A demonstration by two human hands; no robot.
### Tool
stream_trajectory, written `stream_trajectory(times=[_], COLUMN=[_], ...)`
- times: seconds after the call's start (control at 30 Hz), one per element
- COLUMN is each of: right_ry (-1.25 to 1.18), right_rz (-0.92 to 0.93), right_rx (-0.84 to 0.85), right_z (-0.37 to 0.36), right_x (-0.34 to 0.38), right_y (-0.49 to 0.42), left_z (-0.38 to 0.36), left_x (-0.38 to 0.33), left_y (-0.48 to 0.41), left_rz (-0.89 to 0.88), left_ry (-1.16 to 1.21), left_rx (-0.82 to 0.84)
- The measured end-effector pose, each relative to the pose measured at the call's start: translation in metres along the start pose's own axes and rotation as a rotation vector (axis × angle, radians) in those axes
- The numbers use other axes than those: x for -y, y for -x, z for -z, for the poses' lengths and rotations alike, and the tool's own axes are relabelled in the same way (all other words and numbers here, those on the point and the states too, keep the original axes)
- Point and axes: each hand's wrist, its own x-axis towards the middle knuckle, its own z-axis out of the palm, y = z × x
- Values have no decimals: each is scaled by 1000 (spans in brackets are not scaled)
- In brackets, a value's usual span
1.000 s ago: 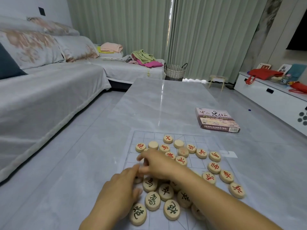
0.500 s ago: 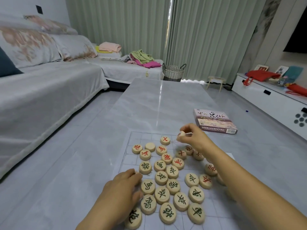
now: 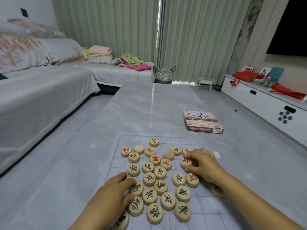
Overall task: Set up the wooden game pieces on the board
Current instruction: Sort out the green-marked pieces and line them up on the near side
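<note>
Where the board [image 3: 179, 141] lies on the near end of the table [image 3: 149, 105], I see the wooden pieces [image 3: 160, 172] clustered loosely across it. Left hand [image 3: 114, 195] rests on the near-left pieces; I cannot tell whether it grasps one. Right hand [image 3: 204, 165], farther right, pinches a red-marked piece [image 3: 186, 162]. Game box [image 3: 201, 121] lies beyond, far right.

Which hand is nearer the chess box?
Right. The right hand grips a red piece toward the box; the left hand rests on near-left pieces, farther away.
</note>
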Motion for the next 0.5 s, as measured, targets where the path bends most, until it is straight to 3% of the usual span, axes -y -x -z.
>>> stream_trajectory(times=[0.1,0.2,0.27,0.4,0.5], right_ry=[-100,-246,-260,-18,134], right_rz=[-43,20,96,258,212], right_rx=[7,-114,-99,55,115], right_z=[3,-1,-11,-40,-41], right_x=[5,37,68,121,140], right_y=[-10,-30,-50,-91,-109], left_z=[-1,-2,-2,-2,-2], left_x=[0,0,1,2,4], left_y=[-1,-3,-3,-4,-5], left_rz=[12,16,16,9,9], left_ry=[6,1,-5,-10,-18], left_rx=[11,14,18,26,27])
